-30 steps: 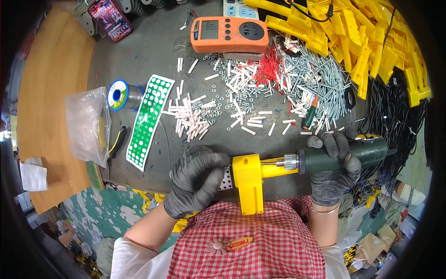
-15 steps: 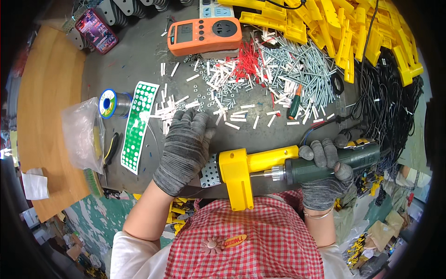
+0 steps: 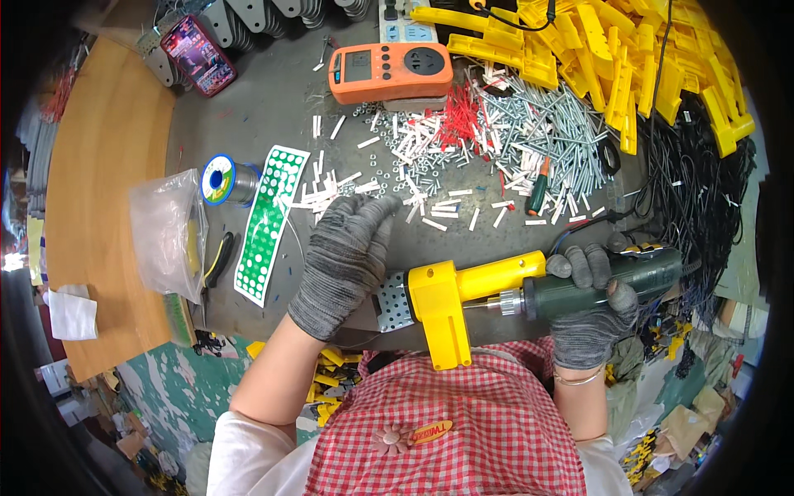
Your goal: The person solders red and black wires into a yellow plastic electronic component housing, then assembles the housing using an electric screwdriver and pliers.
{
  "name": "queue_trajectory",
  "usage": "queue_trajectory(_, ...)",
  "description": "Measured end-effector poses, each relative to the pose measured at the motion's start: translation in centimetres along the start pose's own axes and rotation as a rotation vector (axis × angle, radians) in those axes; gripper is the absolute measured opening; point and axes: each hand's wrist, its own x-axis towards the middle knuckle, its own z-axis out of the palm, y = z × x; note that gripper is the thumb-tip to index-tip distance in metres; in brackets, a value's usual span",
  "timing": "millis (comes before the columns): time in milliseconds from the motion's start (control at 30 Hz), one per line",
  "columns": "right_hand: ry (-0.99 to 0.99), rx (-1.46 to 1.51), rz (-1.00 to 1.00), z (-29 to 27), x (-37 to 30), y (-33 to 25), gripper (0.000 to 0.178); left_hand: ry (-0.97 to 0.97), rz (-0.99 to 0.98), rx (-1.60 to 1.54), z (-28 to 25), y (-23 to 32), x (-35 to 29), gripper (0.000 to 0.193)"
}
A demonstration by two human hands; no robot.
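My left hand (image 3: 347,260), in a grey knit glove, hovers at the near edge of scattered small nuts and white strips (image 3: 324,197). Its fingertips are drawn together; whatever sits between them is hidden. Gripped in my gloved right hand (image 3: 594,302) is a dark green electric screwdriver (image 3: 645,281), pointing left. Its silver chuck (image 3: 509,302) and thin bit reach toward a yellow plastic housing (image 3: 441,310) with a tube-like arm. Whether the bit touches the housing I cannot tell. A perforated metal plate (image 3: 392,304) projects from the housing's left side, at the table's front edge.
Long screws (image 3: 571,116), red pieces (image 3: 461,120) and a green-handled screwdriver (image 3: 538,190) lie beyond. An orange meter (image 3: 389,73) and yellow housings (image 3: 612,50) stand behind. Leftward are a green sticker sheet (image 3: 271,223), solder spool (image 3: 229,182) and plastic bag (image 3: 169,240); black cables (image 3: 703,190) heap at right.
The whole view has shifted, so things appear farther right. My left fingers, earlier spread low over the small parts, have drawn together. My right hand keeps its grip on the electric screwdriver.
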Motion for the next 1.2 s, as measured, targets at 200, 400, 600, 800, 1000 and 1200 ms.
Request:
queue_trajectory(200, 0.03, 0.026, 0.011, -0.1, 0.3, 0.0, 0.044, -0.018, -0.101, 0.029, -1.9, 0.5, 2.6, 0.017)
queue_trajectory(400, 0.05, 0.005, 0.024, 0.1, 0.7, 0.0, 0.037, 0.013, -0.163, -0.139, -0.7, -1.7, 3.0, 0.018)
queue_trajectory(600, 0.066, 0.023, 0.024, -0.7, 0.7, 0.1, 0.041, -0.036, 0.136, 0.235, 0.3, -0.4, 4.4, 0.017)
queue_trajectory(800, 0.054, 0.029, 0.047, -0.1, 0.8, 0.1, 0.04, -0.144, 0.099, 0.216, -0.2, -0.7, 5.0, 0.018)
queue_trajectory(1000, 0.037, 0.036, 0.025, -0.4, 0.8, -0.1, 0.046, -0.038, -0.186, -0.344, -2.7, 2.4, -3.0, 0.028)
queue_trajectory(1200, 0.043, 0.032, 0.045, -0.2, 0.7, -0.2, 0.044, 0.091, 0.02, -0.361, -1.5, 3.2, -7.6, 0.021)
